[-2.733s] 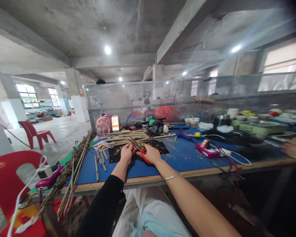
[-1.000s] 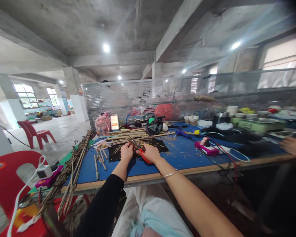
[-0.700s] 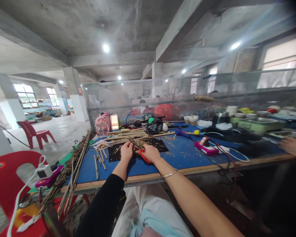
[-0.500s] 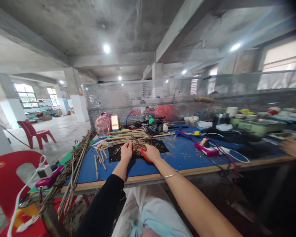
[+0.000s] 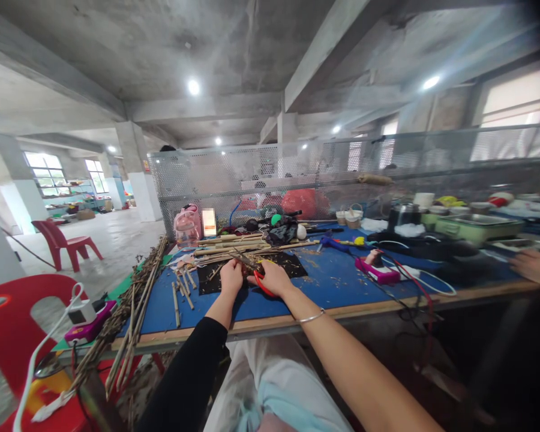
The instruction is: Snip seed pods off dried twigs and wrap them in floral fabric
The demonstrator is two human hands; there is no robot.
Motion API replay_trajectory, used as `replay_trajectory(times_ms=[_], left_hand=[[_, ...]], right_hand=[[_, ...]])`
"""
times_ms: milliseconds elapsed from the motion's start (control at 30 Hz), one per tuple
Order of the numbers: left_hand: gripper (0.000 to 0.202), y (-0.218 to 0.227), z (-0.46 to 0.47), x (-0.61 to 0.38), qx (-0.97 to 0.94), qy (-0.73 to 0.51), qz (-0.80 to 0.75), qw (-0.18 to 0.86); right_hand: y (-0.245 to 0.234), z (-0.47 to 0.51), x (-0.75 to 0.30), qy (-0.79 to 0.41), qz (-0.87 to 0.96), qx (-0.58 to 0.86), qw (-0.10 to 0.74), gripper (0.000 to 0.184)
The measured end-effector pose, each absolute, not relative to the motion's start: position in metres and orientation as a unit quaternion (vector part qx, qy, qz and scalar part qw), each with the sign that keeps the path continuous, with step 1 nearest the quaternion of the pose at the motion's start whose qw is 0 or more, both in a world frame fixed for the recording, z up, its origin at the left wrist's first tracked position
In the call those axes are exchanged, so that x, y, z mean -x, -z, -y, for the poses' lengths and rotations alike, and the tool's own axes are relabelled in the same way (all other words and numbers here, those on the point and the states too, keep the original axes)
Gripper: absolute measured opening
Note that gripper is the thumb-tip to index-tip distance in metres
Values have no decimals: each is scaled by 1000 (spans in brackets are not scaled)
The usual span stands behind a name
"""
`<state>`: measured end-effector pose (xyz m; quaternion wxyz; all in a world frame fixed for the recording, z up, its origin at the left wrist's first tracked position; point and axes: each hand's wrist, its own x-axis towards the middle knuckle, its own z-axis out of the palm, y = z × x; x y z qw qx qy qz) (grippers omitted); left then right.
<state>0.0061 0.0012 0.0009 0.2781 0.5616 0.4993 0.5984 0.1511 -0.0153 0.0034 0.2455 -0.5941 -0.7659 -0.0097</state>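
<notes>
Red-handled scissors (image 5: 264, 284) are in my right hand (image 5: 273, 278), fingers wrapped round the handles and blades pointing away to the upper left. Close beside it, my left hand (image 5: 232, 276) is closed in a pinch near the blades; whatever it holds is too small to make out. Both hands are over a black mat (image 5: 292, 266) strewn with pale plant scraps. Long dry stalks (image 5: 220, 255) lie just behind the hands. Several short cut stalk pieces (image 5: 183, 287) rest on the blue tabletop (image 5: 162, 312) to the left.
A bundle of dry stems (image 5: 139, 288) hangs over the table's left end near a red chair (image 5: 18, 312). To the right lie a purple power strip (image 5: 378, 273) and cables. Another person's hand (image 5: 533, 264) is at the far right. A perforated metal screen (image 5: 198, 174) stands behind.
The scissors' blades have swung slightly left, closer to my left hand. Both hands stay over the black mat.
</notes>
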Motion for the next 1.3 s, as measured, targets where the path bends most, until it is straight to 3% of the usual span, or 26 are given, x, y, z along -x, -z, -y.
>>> replay_trajectory(times_ms=[200, 900, 1300], left_hand=[[18, 1, -2, -4, -577, -590, -517, 225], [27, 6, -8, -4, -607, -571, -506, 223], [18, -12, -26, 25, -673, -439, -580, 134]], right_hand=[[-3, 14, -152, 10, 777, 580, 246, 58], [-8, 19, -152, -21, 750, 628, 206, 61], [-23, -2, -166, -6, 751, 622, 220, 58]])
